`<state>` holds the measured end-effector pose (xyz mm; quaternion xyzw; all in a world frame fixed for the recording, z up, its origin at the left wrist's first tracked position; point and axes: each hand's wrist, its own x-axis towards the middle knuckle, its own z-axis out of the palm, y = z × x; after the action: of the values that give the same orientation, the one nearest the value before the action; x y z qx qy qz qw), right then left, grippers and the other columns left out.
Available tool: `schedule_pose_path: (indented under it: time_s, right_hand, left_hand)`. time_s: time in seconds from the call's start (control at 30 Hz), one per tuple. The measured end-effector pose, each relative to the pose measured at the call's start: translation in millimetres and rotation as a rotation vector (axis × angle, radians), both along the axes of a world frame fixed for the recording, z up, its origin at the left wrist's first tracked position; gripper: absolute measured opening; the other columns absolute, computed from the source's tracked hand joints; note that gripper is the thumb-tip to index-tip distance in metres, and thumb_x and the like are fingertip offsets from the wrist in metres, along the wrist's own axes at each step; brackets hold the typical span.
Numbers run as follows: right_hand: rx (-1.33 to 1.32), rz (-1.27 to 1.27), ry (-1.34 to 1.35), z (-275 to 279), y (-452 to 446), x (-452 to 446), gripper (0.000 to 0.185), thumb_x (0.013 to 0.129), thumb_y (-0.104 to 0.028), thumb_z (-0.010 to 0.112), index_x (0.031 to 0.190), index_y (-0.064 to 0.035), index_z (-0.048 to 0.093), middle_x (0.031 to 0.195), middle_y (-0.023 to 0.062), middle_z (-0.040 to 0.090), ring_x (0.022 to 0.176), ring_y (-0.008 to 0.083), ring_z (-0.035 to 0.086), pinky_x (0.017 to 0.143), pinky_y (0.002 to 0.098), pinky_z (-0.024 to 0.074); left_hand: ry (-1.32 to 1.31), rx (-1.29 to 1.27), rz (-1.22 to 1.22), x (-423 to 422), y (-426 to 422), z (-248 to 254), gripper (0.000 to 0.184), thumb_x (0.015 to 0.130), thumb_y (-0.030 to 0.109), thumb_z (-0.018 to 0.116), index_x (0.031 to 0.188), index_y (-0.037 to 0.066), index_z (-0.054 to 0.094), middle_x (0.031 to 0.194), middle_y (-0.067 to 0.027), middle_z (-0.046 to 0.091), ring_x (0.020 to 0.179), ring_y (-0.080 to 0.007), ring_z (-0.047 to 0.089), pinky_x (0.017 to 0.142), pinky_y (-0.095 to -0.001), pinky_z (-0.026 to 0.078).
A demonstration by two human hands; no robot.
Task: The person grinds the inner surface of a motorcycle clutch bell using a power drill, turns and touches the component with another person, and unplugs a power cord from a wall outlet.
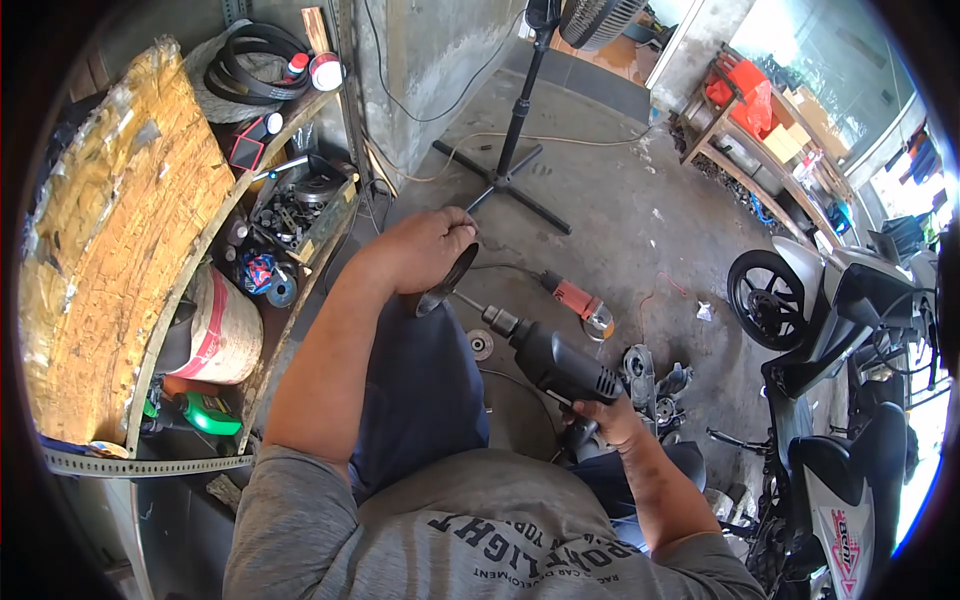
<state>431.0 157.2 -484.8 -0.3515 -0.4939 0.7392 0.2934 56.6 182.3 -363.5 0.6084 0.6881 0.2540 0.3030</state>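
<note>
My left hand is closed on the edge of a round, dark metal part, held tilted above my left knee. The part looks like a shallow ring or cup; its far side is hidden by my fingers. My right hand grips the handle of a black power drill. A thin bit in the chuck points toward the metal part. Whether the tip touches it, I cannot tell.
An angle grinder lies on the floor past the drill, near a small disc and metal engine parts. Shelves stand at left, a fan stand ahead, and a motorcycle at right.
</note>
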Motion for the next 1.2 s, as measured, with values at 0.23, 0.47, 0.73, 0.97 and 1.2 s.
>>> schedule_pose_path:
  time_s: [0.23, 0.47, 0.73, 0.97, 1.2]
  right_hand:
    - [0.02, 0.037, 0.038, -1.5, 1.0, -1.9, 0.044, 0.084, 0.001, 0.067, 0.126, 0.0049, 0.055, 0.095, 0.0158, 0.068, 0.068, 0.0247, 0.066, 0.067, 0.0329, 0.0546]
    - [-0.114, 0.038, 0.061, 0.4, 0.9, -2.7, 0.038, 0.082, 0.002, 0.073, 0.117, 0.0037, 0.059, 0.092, 0.0124, 0.068, 0.068, 0.0196, 0.063, 0.065, 0.0298, 0.0538]
    - [-0.174, 0.064, 0.087, 7.9, 3.1, -2.8, 0.035, 0.083, 0.003, 0.072, 0.116, 0.004, 0.06, 0.089, 0.0118, 0.068, 0.069, 0.0204, 0.063, 0.066, 0.0302, 0.0535]
    - [-0.106, 0.056, 0.051, -1.0, 4.6, -0.6, 0.036, 0.083, 0.0, 0.074, 0.117, 0.0039, 0.06, 0.088, 0.0111, 0.068, 0.068, 0.0197, 0.064, 0.067, 0.0289, 0.0529]
    - [0.012, 0.015, -0.014, -1.7, 2.6, 3.0, 0.038, 0.082, -0.001, 0.076, 0.117, 0.0037, 0.06, 0.089, 0.0109, 0.068, 0.068, 0.0182, 0.063, 0.067, 0.028, 0.0525]
  left_hand:
    - [0.03, 0.012, -0.004, -1.7, -0.7, -0.9, 0.034, 0.101, 0.027, 0.046, 0.119, 0.005, 0.065, 0.115, -0.01, 0.07, 0.098, -0.0293, 0.065, 0.088, -0.037, 0.049]
    - [0.016, -0.002, -0.008, -4.2, -0.7, 0.6, 0.034, 0.101, 0.027, 0.046, 0.118, 0.005, 0.065, 0.115, -0.0102, 0.07, 0.098, -0.0294, 0.065, 0.088, -0.0375, 0.049]
    - [-0.005, -0.002, 0.006, -1.8, -0.6, -1.4, 0.035, 0.101, 0.028, 0.046, 0.119, 0.005, 0.065, 0.115, -0.0107, 0.07, 0.099, -0.0298, 0.065, 0.088, -0.0382, 0.049]
    - [0.003, 0.003, -0.004, -1.5, -0.7, 3.3, 0.035, 0.101, 0.028, 0.046, 0.119, 0.005, 0.065, 0.116, -0.0108, 0.07, 0.1, -0.03, 0.065, 0.088, -0.0385, 0.05]
    - [0.022, 0.021, 0.002, -2.6, -0.1, -0.9, 0.035, 0.101, 0.029, 0.046, 0.119, 0.005, 0.064, 0.115, -0.011, 0.07, 0.099, -0.0299, 0.065, 0.087, -0.0386, 0.05]
